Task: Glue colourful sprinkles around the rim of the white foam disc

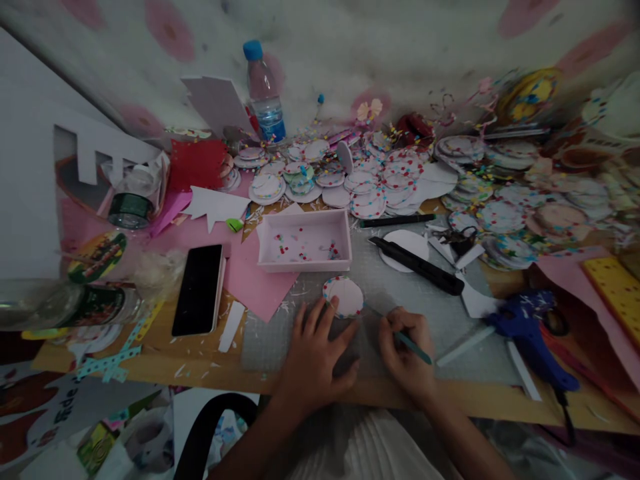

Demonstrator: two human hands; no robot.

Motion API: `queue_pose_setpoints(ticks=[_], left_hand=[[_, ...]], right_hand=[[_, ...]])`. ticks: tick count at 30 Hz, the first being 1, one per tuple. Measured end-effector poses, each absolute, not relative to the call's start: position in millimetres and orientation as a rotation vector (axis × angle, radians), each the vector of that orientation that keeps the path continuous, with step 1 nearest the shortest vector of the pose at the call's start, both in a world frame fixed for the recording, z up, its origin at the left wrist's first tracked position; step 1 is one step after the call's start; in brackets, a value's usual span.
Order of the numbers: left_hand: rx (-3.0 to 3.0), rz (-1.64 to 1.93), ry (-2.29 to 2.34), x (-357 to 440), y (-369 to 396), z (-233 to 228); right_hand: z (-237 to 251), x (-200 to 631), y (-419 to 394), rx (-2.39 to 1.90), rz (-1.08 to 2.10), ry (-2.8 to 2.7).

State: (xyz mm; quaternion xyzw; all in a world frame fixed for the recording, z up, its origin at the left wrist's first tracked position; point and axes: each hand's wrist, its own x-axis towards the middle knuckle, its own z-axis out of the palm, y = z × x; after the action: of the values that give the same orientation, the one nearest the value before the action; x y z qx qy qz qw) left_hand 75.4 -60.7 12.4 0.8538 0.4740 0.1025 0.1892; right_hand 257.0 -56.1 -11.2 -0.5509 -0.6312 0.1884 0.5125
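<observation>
White disc (351,300) touches left hand (320,347) (dotted rim); right hand (407,347) near.

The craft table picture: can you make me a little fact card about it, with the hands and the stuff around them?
Left hand: touching a dotted white disc
Right hand: holding a thin teal tool
Box: open, with small colored bits inside
Behind the box: many decorated discs, piled up
Black cutter: lying across a plain white disc
Far right: blue glue gun
Left of the box: phone
Back: bottle with a blue cap
</observation>
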Motion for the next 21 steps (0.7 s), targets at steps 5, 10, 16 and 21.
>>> queue_pose_setpoints(ticks=[5, 10, 16, 21], left_hand=[[2.407, 0.286, 1.337, 75.3, -60.9, 11.6], [2.423, 0.284, 1.335, 75.1, -61.8, 11.0], [2.427, 0.271, 1.345, 75.9, -61.3, 11.1], [2.434, 0.243, 1.356, 76.3, -61.5, 9.6]], right_hand=[[-13.8, 257.2, -57.3, -1.320, 0.457, -1.500], [-11.7, 256.9, -57.3, -1.326, 0.460, -1.492], [-13.9, 258.1, -57.6, -1.325, 0.456, -1.494], [-13.6, 257.4, -57.5, -1.333, 0.445, -1.495]])
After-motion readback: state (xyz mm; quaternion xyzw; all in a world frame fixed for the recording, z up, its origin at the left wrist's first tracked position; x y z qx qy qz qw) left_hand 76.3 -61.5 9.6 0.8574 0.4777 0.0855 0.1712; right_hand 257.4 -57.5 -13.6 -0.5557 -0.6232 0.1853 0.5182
